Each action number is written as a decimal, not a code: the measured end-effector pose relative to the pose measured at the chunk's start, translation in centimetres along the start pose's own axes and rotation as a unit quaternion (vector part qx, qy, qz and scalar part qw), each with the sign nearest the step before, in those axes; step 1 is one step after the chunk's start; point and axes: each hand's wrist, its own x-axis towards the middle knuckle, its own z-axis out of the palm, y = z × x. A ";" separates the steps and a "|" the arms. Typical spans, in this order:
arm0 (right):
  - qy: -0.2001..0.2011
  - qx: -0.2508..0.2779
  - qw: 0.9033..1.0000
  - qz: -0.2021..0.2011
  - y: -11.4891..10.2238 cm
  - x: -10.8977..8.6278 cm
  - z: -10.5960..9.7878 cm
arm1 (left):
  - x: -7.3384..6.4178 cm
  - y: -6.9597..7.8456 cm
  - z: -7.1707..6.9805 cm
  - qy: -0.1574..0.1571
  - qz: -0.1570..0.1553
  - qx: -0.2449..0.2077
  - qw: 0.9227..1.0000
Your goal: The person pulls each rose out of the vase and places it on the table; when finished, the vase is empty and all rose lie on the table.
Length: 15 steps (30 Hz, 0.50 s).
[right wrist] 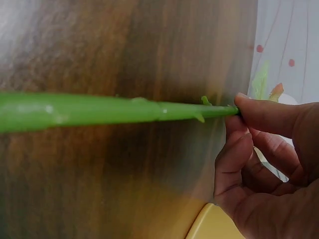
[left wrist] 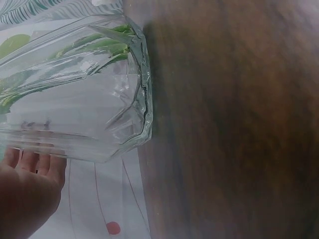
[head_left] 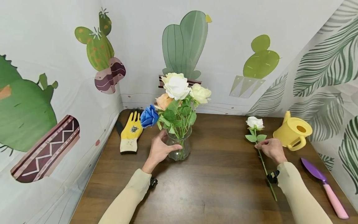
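Observation:
A clear glass vase point(head_left: 181, 153) with faceted sides stands on the table, green stems inside it. It bears a white rose point(head_left: 176, 87), a cream rose point(head_left: 200, 93), a peach rose point(head_left: 164, 101) and a blue rose point(head_left: 149, 117) leaning left. My left hand point(head_left: 160, 147) holds the vase from its left side, thumb across the front; in the left wrist view its fingers point(left wrist: 44, 163) lie against the glass. Over on the right, my right hand point(head_left: 272, 150) pinches a single white rose point(head_left: 255, 123) by its green stem point(right wrist: 99, 109), just below the leaves.
A yellow and cream work glove point(head_left: 130, 132) lies left of the vase. The yellow watering can point(head_left: 292, 130) stands at the back right, with a purple trowel point(head_left: 316, 171) with a pink handle nearer me. Behind the wooden table point(head_left: 195, 193) hangs a cactus-print cloth point(head_left: 139, 46).

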 end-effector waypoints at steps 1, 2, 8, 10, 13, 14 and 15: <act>-0.002 -0.001 1.000 0.001 0.1 0.0 0.0 | 0.0 0.0 0.0 0.000 0.000 0.000 1.000; -0.004 -0.001 1.000 0.003 0.1 0.0 0.1 | 0.0 0.0 0.0 0.000 0.001 0.000 1.000; -0.011 0.002 1.000 0.010 0.2 0.1 0.1 | 0.1 -0.1 0.0 0.001 0.009 0.001 1.000; -0.011 0.003 1.000 0.011 0.2 0.2 0.2 | 0.1 -0.1 0.1 0.000 0.010 0.000 1.000; -0.012 0.001 1.000 0.012 0.3 0.3 0.2 | 0.0 -0.1 0.1 0.000 0.010 0.001 1.000; -0.013 0.001 1.000 0.012 0.3 0.3 0.2 | 0.0 -0.1 0.1 0.000 0.010 0.001 1.000; -0.013 0.000 1.000 0.011 0.3 0.3 0.3 | 0.0 -0.1 0.1 0.001 0.010 0.001 1.000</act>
